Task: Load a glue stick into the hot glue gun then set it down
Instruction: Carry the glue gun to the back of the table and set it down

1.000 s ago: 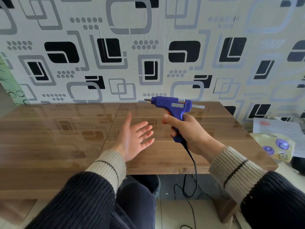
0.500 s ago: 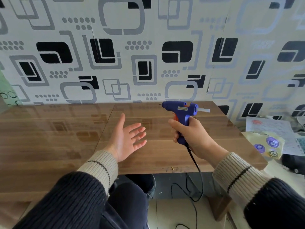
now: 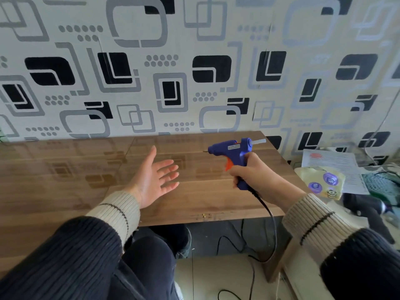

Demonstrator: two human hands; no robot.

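Glue gun (image 3: 232,148) in blue plastic is held up in the air above the right part of the wooden table (image 3: 65,180), not touching the surface. The right hand (image 3: 252,172) is closed around its handle, and the orange trigger (image 3: 228,165) shows just in front of the fingers. The barrel lies almost level, with its long axis going from right to left across the view; the small metal nozzle (image 3: 205,151) points to the left, toward the open space over the table. At the opposite end, a pale glue stick (image 3: 258,141) comes out of the back of the gun and points to the right, in line with the barrel. A black cord (image 3: 267,210) leaves the bottom of the handle, passes over the front edge of the table and hangs down toward the floor. The left hand (image 3: 154,179) is empty, with the palm turned up and the fingers spread, over the middle of the table and well apart from the gun. Behind the table stands a wall with patterned wallpaper (image 3: 194,61).
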